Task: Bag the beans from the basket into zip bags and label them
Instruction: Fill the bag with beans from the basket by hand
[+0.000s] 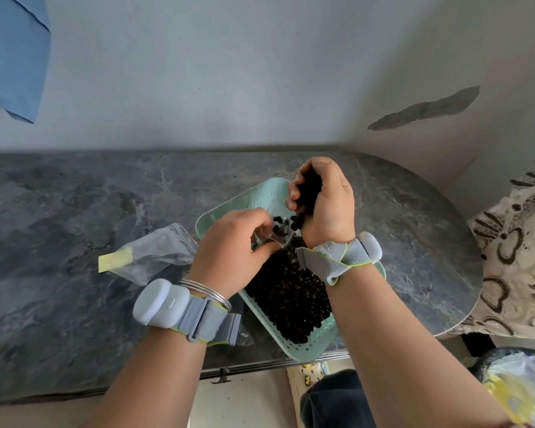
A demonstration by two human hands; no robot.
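head | beans (310,188) in right fingers (294,193) | zip bag (280,233) below, in left fingers (261,219)

On table (74,211), near its front edge: basket (314,347), beans (288,291) in it. Just left of basket, on table: spare zip bags (158,251). Over basket's far end: open bag (277,235).

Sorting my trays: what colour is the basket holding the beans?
Mint green basket, clearest in the head view.

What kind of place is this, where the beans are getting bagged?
Probably a home, not a workshop: a marble-look table against a plain painted wall with a chipped patch, and a patterned cloth beside it.
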